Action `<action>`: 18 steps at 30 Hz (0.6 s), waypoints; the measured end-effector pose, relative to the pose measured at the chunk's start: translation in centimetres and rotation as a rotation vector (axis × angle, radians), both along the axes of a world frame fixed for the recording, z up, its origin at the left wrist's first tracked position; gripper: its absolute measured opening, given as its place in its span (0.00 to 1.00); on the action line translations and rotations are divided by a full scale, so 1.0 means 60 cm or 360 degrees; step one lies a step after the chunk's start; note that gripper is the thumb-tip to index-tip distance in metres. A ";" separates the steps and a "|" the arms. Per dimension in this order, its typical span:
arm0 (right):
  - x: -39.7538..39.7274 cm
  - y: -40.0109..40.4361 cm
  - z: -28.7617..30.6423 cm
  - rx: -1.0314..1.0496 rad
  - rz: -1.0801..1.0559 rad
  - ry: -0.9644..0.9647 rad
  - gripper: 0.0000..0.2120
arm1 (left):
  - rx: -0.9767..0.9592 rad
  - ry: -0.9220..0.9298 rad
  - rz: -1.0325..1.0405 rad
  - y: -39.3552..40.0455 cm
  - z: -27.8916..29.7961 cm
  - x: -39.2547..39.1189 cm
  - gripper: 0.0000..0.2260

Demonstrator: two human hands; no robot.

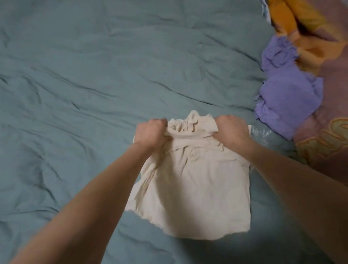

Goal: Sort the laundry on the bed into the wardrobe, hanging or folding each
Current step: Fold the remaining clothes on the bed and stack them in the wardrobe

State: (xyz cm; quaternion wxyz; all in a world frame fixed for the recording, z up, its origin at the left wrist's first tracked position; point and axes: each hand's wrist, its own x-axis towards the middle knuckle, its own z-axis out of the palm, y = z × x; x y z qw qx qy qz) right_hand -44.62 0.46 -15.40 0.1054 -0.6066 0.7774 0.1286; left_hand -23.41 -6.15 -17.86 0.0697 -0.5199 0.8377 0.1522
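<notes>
At the centre of the frame, the left hand (150, 132) and the right hand (232, 129) each clench a fistful of the top edge of a cream shirt (192, 186), which hangs down over the bed. Just right of the right hand lies a crumpled purple garment (285, 92), apart from the shirt. A wrinkled teal cover (91, 64) fills most of the frame; a pink and orange patterned blanket (338, 61) occupies the upper right.
</notes>
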 end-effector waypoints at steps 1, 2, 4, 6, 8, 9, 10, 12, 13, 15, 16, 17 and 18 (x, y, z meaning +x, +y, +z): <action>-0.012 0.000 0.007 -0.0177 -0.0020 0.0055 0.11 | -0.0182 0.0089 -0.0019 -0.001 0.009 -0.011 0.08; -0.023 0.003 0.013 -0.0348 -0.0033 0.0121 0.12 | -0.0336 0.0170 -0.0047 -0.004 0.015 -0.020 0.10; -0.042 0.017 0.021 -0.0601 0.0045 0.0258 0.13 | -0.0588 0.0279 -0.0158 -0.009 0.019 -0.032 0.13; -0.052 0.042 0.024 -0.0843 0.0245 0.0354 0.15 | -0.0771 0.0373 -0.0315 -0.010 0.020 -0.030 0.15; -0.054 0.078 0.015 -0.0990 0.0513 0.0385 0.12 | -0.0850 0.0415 -0.0532 0.000 0.017 -0.009 0.16; -0.051 0.099 0.007 -0.1031 0.0641 0.0390 0.10 | -0.0876 0.0409 -0.0652 0.010 0.015 0.006 0.17; -0.047 0.122 -0.001 -0.1039 0.0753 0.0378 0.08 | -0.0899 0.0396 -0.0774 0.022 0.013 0.024 0.18; -0.035 0.168 -0.018 -0.0980 0.0908 0.0325 0.09 | -0.0915 0.0345 -0.0978 0.052 0.005 0.063 0.21; -0.030 0.190 -0.027 -0.0923 0.0960 0.0310 0.11 | -0.0894 0.0317 -0.1044 0.067 0.002 0.081 0.23; -0.020 0.226 -0.040 -0.0819 0.1034 0.0254 0.15 | -0.0834 0.0266 -0.1077 0.096 -0.001 0.108 0.27; -0.014 0.240 -0.042 -0.0780 0.1058 0.0196 0.18 | -0.0795 0.0256 -0.1056 0.110 -0.002 0.116 0.27; -0.008 0.252 -0.041 -0.0740 0.1067 0.0122 0.20 | -0.0742 0.0260 -0.1033 0.121 -0.003 0.122 0.26; -0.002 0.262 -0.040 -0.0706 0.1060 0.0037 0.21 | -0.0675 0.0262 -0.1040 0.130 -0.007 0.128 0.23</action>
